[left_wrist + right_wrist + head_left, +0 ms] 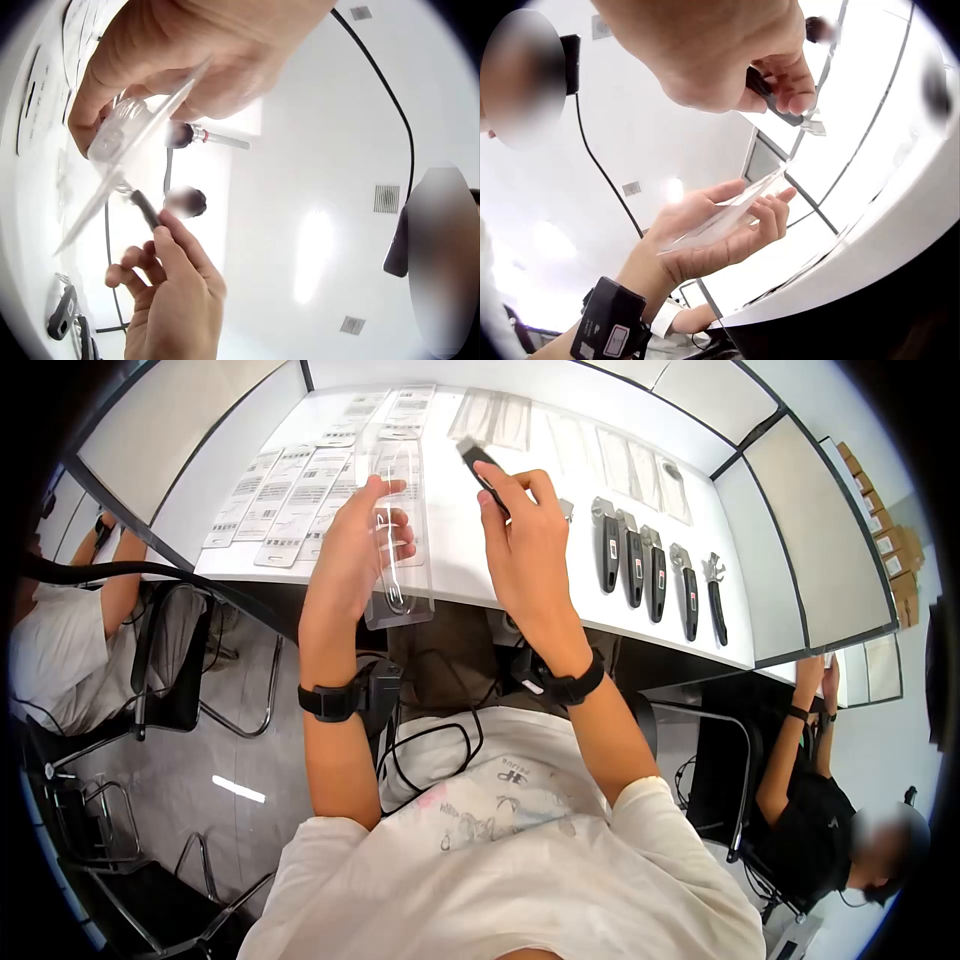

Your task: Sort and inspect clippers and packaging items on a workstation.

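My left hand point(345, 550) holds a clear plastic blister pack point(397, 598) upright over the table's front edge, fingers and thumb around its sides. Nothing but clear plastic shows in the pack. To its right, my right hand point(530, 550) pinches the black handle of an adjustable wrench point(472, 458) between thumb and fingers. In the right wrist view the wrench's metal head point(814, 126) points out past the fingertips, above the blister pack point(724, 217). From the left wrist, the wrench point(146, 210) overlaps the lower part of the pack.
Several printed cards point(285, 500) lie at the table's left. Clear blister packs point(495, 420) lie along the back. Several black-handled wrenches point(634, 565) stand in a row on the right. Low partition walls point(830, 550) enclose the table. Other people sit to both sides.
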A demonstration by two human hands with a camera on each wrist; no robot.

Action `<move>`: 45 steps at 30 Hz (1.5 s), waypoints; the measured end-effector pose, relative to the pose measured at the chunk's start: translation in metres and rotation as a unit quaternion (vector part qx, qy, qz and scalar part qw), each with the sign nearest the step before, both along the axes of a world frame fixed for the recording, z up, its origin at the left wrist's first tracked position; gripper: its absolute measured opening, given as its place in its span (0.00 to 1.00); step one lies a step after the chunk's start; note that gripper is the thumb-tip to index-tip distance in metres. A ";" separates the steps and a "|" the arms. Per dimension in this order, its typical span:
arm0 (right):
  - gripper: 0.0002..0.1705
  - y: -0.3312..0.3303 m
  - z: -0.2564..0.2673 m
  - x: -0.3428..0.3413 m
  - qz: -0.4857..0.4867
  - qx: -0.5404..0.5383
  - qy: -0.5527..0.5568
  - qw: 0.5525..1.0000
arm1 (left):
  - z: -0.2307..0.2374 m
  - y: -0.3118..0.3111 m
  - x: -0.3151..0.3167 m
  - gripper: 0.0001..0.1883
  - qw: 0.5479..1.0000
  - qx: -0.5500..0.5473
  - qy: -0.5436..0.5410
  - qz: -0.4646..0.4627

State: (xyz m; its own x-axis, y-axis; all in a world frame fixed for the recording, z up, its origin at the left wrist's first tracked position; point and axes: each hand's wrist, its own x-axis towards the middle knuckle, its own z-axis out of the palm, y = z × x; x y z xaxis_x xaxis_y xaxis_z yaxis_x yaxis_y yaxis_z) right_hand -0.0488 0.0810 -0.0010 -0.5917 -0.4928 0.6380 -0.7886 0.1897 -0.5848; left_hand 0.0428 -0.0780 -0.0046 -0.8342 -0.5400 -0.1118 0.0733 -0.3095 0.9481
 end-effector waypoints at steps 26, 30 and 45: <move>0.33 -0.039 -0.063 0.025 0.101 0.165 0.154 0.969 | -0.023 -0.070 0.026 0.17 0.982 0.055 0.084 0.162; 0.22 -0.019 -0.059 0.025 0.102 0.195 0.170 0.961 | -0.019 -0.071 0.030 0.17 0.981 0.037 0.090 0.169; 0.11 0.112 0.032 -0.029 0.062 -0.297 -0.234 0.924 | -0.003 -0.013 0.003 0.24 0.993 -0.023 0.059 -0.096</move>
